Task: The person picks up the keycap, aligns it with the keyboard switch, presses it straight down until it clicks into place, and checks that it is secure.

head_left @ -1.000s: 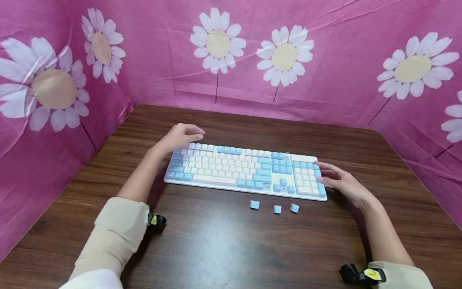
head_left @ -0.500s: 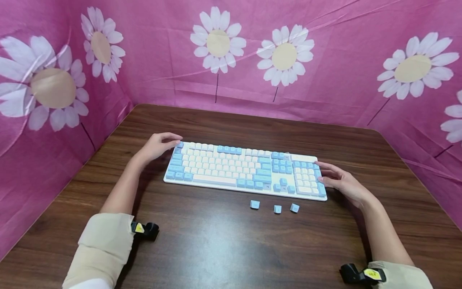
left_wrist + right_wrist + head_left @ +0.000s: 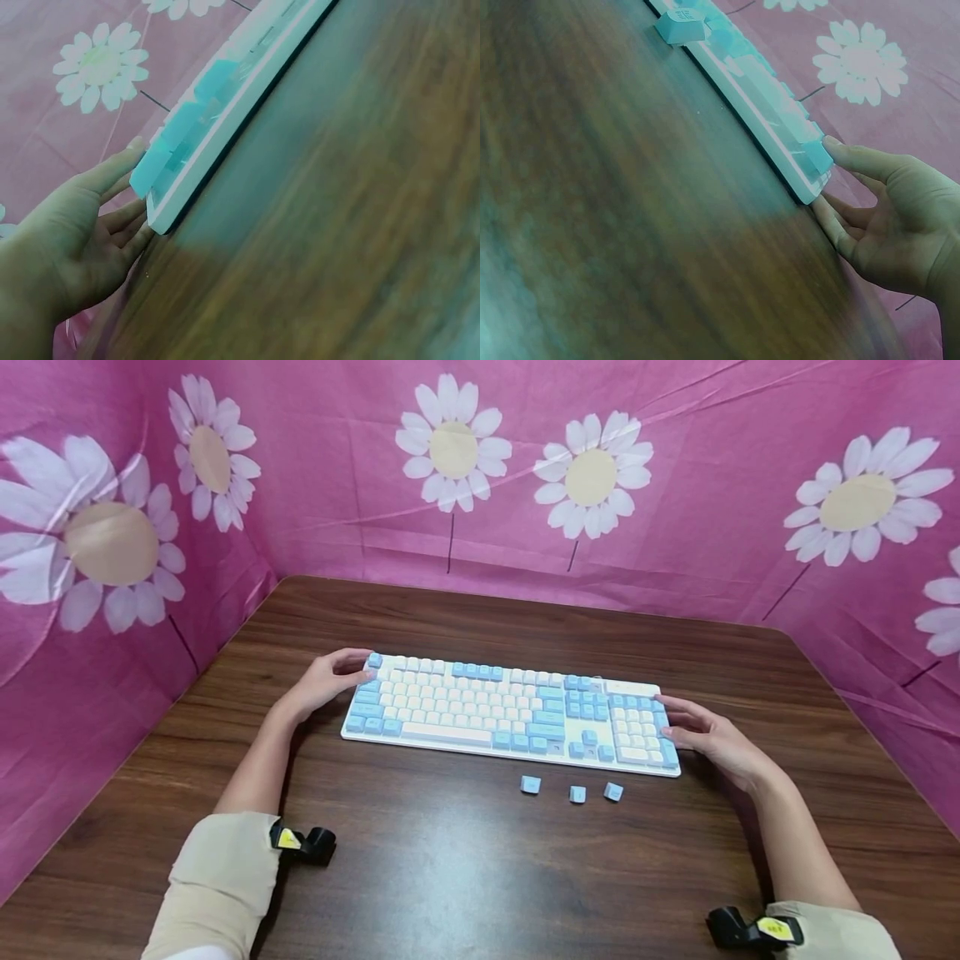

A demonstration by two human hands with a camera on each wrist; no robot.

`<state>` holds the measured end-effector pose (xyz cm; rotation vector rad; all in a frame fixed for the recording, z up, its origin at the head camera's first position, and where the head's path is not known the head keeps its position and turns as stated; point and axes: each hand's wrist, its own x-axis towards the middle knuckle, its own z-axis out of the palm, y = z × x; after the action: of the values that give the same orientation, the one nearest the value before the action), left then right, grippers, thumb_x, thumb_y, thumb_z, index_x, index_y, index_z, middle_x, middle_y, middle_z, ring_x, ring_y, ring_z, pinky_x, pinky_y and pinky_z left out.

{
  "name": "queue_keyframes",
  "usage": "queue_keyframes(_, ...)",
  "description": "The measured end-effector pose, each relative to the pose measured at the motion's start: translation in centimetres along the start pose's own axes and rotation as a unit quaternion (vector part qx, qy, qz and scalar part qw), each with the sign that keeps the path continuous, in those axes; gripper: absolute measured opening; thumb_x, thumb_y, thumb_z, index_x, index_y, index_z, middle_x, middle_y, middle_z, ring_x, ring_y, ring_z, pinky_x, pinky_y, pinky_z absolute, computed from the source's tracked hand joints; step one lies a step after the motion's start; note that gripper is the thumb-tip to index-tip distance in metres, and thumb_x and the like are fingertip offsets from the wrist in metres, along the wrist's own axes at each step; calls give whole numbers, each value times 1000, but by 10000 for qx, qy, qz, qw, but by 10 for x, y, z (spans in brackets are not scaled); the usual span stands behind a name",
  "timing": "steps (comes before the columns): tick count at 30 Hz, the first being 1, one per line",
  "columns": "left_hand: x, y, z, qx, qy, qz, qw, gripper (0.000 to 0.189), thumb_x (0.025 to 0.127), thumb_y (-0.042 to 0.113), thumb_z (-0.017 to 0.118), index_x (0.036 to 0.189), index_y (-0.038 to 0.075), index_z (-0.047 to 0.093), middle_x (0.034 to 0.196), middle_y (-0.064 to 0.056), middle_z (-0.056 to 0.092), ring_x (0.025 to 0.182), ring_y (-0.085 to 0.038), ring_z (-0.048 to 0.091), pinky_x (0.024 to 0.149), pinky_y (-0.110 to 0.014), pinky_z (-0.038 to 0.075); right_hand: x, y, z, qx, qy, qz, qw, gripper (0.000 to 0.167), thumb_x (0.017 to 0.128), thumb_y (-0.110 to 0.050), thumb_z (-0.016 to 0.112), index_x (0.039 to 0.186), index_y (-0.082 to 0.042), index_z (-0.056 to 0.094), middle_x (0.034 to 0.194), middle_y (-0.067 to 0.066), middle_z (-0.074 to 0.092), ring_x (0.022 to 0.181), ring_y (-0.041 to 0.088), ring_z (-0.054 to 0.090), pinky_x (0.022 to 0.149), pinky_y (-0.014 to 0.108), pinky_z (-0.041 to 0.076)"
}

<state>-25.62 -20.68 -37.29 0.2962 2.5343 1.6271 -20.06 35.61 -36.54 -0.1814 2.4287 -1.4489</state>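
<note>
A white full-size keyboard [image 3: 457, 704] with white and light blue keycaps lies on the table. At its left end my left hand [image 3: 322, 682] grips the edge, thumb over the blue keys and fingers along the side, as the left wrist view also shows. The right end is held by my right hand [image 3: 716, 742], its thumb on the outer number-pad keys. In the right wrist view the fingers [image 3: 844, 232] of that hand reach under the keyboard's corner. Three loose blue keycaps lie in front of the keyboard: a wider one [image 3: 530, 785], a middle one [image 3: 577, 794] and a right one [image 3: 613, 792].
The brown wood-grain table [image 3: 450, 868] extends around the keyboard. A pink cloth [image 3: 322, 485] printed with white daisies hangs behind it and along both sides. Black wrist-camera mounts sit at the left sleeve [image 3: 225, 868] and the right sleeve [image 3: 832, 931].
My left hand has moved left from above the keyboard's top left corner, then down onto its left end, and now grips it. The right hand stays in place.
</note>
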Motion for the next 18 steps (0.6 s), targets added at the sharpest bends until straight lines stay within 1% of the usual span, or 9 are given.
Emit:
queue_keyframes(7,0,-4,4,-68,38,0,10000,59,89,30,62,136,2,41,134,-18,42,123,-30,37,100,-44,30,-2,0,-2,-2,56,-32,10000,63,92,-26,58,145,-12,28,133,12,37,107,10,45,84,23,36)
queue_keyframes(14,-1,-5,4,17,109,-5,9999,60,88,33,62,135,2,42,134,-17,43,122,-30,37,99,-45,30,-1,-2,-1,0,27,-18,10000,64,92,-25,58,146,-11,25,137,19,33,108,11,44,85,24,36)
queue_keyframes(18,0,-6,3,-1,114,23,9999,60,88,33,63,135,2,42,134,-17,43,122,-30,37,99,-44,30,0,-3,0,56,7,-33,10000,64,92,-23,57,146,-10,25,137,20,32,107,11,44,84,24,36)
